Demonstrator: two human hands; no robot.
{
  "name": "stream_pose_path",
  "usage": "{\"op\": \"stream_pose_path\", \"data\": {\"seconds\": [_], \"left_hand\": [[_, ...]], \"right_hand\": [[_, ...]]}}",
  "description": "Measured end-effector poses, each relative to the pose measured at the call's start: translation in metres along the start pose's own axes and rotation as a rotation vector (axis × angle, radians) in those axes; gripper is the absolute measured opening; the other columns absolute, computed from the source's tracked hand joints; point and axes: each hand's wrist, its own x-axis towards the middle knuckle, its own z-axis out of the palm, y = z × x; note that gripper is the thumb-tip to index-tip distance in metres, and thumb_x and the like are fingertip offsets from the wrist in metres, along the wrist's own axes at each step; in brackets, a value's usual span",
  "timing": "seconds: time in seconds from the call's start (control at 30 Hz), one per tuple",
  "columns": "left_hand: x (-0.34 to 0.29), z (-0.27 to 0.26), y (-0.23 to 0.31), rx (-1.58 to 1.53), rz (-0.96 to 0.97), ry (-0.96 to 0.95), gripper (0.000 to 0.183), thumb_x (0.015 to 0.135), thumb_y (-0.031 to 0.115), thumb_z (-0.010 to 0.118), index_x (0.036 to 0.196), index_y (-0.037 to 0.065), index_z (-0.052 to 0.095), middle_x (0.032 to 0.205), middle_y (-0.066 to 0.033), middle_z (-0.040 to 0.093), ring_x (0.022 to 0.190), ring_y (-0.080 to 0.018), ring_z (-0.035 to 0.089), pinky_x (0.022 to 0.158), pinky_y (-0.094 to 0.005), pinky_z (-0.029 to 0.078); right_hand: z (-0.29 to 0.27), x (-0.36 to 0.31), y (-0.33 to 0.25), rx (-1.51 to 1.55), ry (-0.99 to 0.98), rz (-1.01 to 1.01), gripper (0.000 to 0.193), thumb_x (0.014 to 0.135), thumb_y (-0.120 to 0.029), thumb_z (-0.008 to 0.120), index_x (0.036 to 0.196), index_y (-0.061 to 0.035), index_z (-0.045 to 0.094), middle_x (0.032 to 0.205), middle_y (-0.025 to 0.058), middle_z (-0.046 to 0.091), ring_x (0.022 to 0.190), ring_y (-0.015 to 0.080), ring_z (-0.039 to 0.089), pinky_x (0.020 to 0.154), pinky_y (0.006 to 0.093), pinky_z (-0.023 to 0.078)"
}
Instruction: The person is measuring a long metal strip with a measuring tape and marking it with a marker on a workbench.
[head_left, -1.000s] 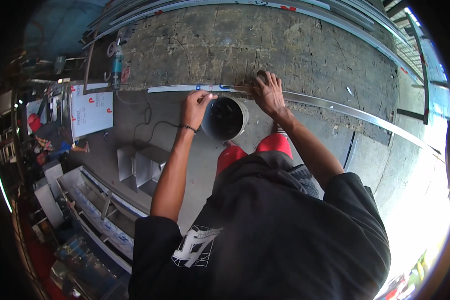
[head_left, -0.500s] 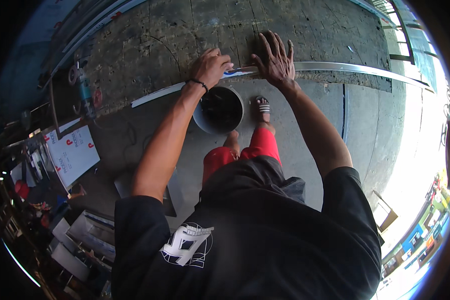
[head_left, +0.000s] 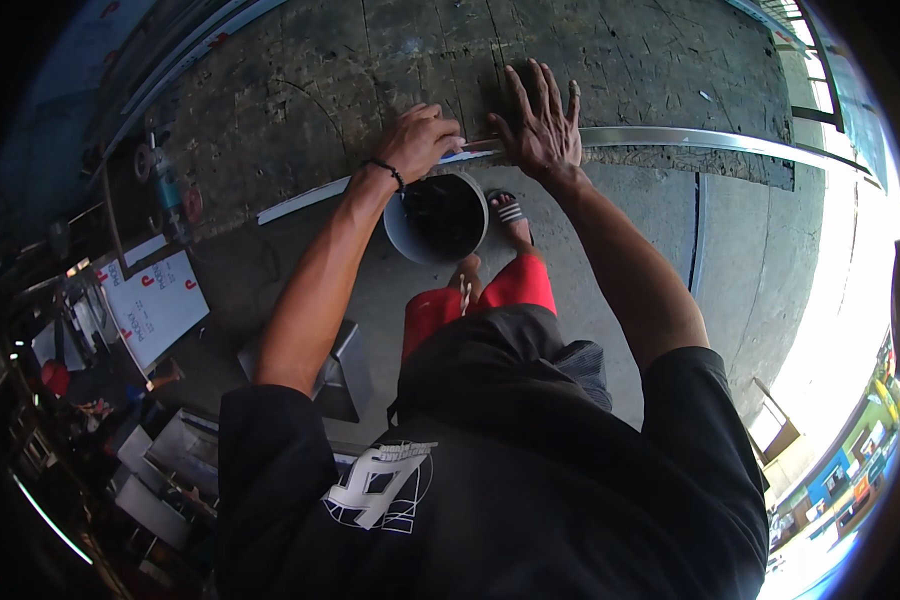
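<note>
A long, thin silvery metal strip [head_left: 690, 138] lies along the near edge of a worn wooden worktop [head_left: 410, 60]. My right hand [head_left: 544, 130] rests flat across it, palm down, with the fingers stretched and spread. To the left, my left hand [head_left: 422, 140] is closed over the strip's line, fingers curled and thumb pressed in; what they pinch is hidden. Between my hands shows a short stretch with a bit of blue and white. Beyond my left wrist, the strip's line continues as a white length [head_left: 305, 200].
Below the worktop edge, near my feet, stands a round grey bucket [head_left: 398, 235] with a dark inside. A teal power tool [head_left: 170, 190] sits at the worktop's left end. A white printed panel [head_left: 155, 305] and a grey metal box [head_left: 345, 375] are on the left.
The gap between my hands has narrowed slightly, and less of the blue bit shows. My right hand stays flat on the strip. The whole view has shifted a little.
</note>
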Motion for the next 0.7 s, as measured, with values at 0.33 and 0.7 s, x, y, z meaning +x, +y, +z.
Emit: {"op": "stream_pose_path", "data": {"seconds": [0.33,0.7], "left_hand": [[0.003,-0.005,0.006,0.028,0.027,-0.029,0.016,0.088,0.025,0.068,0.088,0.009,0.07,0.082,-0.01,0.056,0.088,-0.0302,0.056,0.08,-0.0434,0.047],[0.0,-0.004,0.012,0.012,-0.012,-0.011,0.017,0.089,0.023,0.067,0.087,0.006,0.069,0.084,-0.0104,0.054,0.088,-0.03,0.055,0.08,-0.0429,0.045]], "right_hand": [[-0.002,0.001,0.002,0.033,0.003,0.001,0.075,0.095,-0.055,0.052,0.156,-0.0195,0.029,0.161,0.0149,0.027,0.15,0.0306,0.023,0.121,0.0581,0.01],[-0.002,0.0,0.001,0.069,0.018,-0.007,0.075,0.095,-0.054,0.052,0.156,-0.0169,0.03,0.161,0.0155,0.027,0.15,0.0311,0.022,0.121,0.0581,0.011]]}}
